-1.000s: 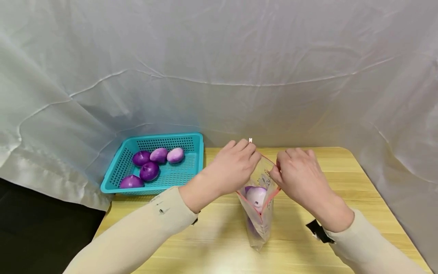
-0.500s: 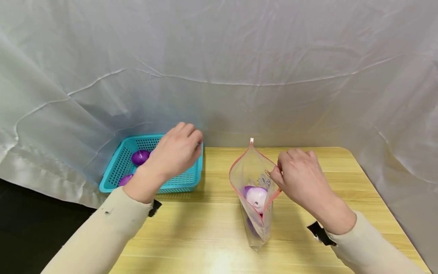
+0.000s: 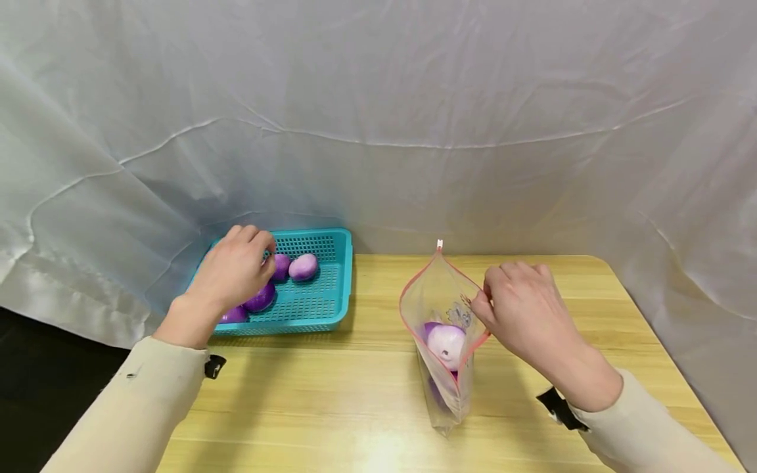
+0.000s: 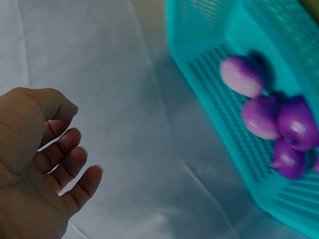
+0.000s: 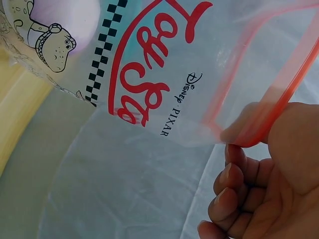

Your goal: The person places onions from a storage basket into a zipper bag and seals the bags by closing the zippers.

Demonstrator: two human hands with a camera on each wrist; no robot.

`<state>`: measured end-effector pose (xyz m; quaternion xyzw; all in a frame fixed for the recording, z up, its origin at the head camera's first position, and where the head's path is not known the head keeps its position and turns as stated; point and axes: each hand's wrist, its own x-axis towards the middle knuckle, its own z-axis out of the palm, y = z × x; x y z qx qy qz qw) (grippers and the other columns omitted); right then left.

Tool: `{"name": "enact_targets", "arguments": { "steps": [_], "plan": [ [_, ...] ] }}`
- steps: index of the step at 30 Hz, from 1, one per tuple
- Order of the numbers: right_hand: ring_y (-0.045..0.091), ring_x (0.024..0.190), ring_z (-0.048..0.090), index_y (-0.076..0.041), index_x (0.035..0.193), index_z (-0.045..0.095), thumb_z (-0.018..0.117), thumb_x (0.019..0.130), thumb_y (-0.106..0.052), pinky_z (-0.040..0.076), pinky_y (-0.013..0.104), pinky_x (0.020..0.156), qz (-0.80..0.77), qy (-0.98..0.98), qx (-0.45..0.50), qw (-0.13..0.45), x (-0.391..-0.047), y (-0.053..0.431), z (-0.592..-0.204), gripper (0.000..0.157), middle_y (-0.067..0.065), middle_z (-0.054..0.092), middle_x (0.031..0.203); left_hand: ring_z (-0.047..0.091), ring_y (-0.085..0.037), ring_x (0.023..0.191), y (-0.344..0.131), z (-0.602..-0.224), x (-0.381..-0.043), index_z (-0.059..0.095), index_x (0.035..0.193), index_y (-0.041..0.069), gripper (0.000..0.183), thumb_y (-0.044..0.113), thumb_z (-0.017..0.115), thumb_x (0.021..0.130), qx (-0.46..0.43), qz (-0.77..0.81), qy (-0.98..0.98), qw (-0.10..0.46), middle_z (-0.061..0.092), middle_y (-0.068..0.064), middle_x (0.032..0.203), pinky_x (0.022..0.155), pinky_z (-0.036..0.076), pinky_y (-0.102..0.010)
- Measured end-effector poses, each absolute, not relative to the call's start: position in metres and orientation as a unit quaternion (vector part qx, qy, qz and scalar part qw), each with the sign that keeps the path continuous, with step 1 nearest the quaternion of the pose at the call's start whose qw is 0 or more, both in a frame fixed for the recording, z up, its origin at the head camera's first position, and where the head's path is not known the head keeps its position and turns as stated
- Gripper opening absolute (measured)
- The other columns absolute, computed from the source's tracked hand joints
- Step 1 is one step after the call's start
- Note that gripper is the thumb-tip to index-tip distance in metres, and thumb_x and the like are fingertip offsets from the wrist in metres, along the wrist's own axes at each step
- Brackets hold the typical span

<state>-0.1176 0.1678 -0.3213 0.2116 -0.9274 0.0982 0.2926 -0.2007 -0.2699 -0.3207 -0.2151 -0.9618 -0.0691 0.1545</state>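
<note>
My left hand (image 3: 235,268) is over the left side of a turquoise basket (image 3: 342,289), nothing in its loosely bent fingers. In the left wrist view its fingertips (image 4: 92,175) are apart from the thumb. Several glossy purple onions lie in the basket, among them a paler one (image 3: 304,267) and a dark one (image 3: 260,297); my hand hides part of the group. My right hand (image 3: 526,305) pinches the red-edged rim of a clear zip bag (image 5: 184,59) between thumb and fingers. The bag stands with its mouth wide, and a pale onion (image 3: 446,345) shows inside above darker ones.
A light wooden table (image 3: 331,407) bears the basket at the back left and the bag right of centre. Grey cloth (image 3: 378,131) hangs behind the table and along its sides. The bag's white zip slider (image 3: 439,244) sticks up at the far end.
My left hand has let go of the bag's rim and moved left across to the basket. My right hand keeps hold of the bag, which has barely shifted.
</note>
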Motion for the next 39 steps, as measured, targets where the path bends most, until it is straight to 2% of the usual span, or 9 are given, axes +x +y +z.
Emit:
{"name": "enact_targets", "arguments": {
  "steps": [6,11,23,27,33,39],
  "plan": [
    [0.019,0.059,0.042,-0.018,0.064,0.045,0.057,0.080,-0.010,0.031,0.040,0.066,0.096,-0.933,0.204,0.280,-0.116,0.169,-0.322,0.021,-0.005,0.040,0.061,0.051,-0.035,0.098,-0.301,-0.336,-0.201,0.067,0.103,0.002,0.013,0.008,0.058,0.096,-0.171,-0.067,-0.976,0.114,0.062,-0.014,0.102,0.085,0.049,-0.050],
    [0.021,0.060,0.043,-0.017,0.064,0.046,0.058,0.080,-0.010,0.032,0.040,0.066,0.095,-0.938,0.196,0.271,-0.114,0.170,-0.322,0.021,-0.004,0.041,0.062,0.051,-0.037,0.102,-0.320,-0.348,-0.203,0.066,0.110,-0.001,0.019,0.007,0.058,0.096,-0.148,-0.064,-0.983,0.086,0.063,-0.017,0.108,0.089,0.049,-0.053],
    [0.022,0.062,0.045,-0.017,0.066,0.050,0.062,0.080,-0.011,0.032,0.041,0.066,0.101,-0.935,0.195,0.279,-0.112,0.174,-0.324,0.019,-0.004,0.044,0.064,0.051,-0.040,0.102,-0.344,-0.384,-0.218,0.063,0.117,-0.003,0.025,0.009,0.067,0.096,-0.171,-0.003,-0.984,0.058,0.061,-0.021,0.112,0.088,0.049,-0.056],
    [0.025,0.063,0.041,-0.014,0.069,0.049,0.059,0.082,-0.012,0.029,0.038,0.063,0.098,-0.921,0.219,0.307,-0.113,0.175,-0.327,0.016,-0.002,0.041,0.066,0.053,-0.042,0.105,-0.348,-0.396,-0.225,0.064,0.117,-0.002,0.026,0.010,0.069,0.095,-0.178,0.012,-0.982,0.055,0.061,-0.022,0.113,0.089,0.050,-0.059],
    [0.023,0.061,0.031,-0.012,0.070,0.042,0.043,0.087,-0.012,0.022,0.032,0.061,0.079,-0.901,0.254,0.342,-0.113,0.174,-0.327,0.017,-0.003,0.031,0.066,0.053,-0.043,0.103,-0.348,-0.408,-0.234,0.061,0.112,-0.003,0.027,0.013,0.072,0.093,-0.194,0.036,-0.979,0.048,0.060,-0.022,0.109,0.087,0.050,-0.059],
    [0.023,0.060,0.031,-0.012,0.070,0.041,0.040,0.089,-0.013,0.023,0.032,0.061,0.079,-0.901,0.253,0.343,-0.113,0.173,-0.329,0.019,-0.003,0.030,0.065,0.051,-0.043,0.110,-0.346,-0.413,-0.243,0.057,0.119,-0.002,0.043,0.024,0.080,0.093,-0.192,0.071,-0.979,0.009,0.059,-0.024,0.117,0.091,0.047,-0.059]
  ]
}}
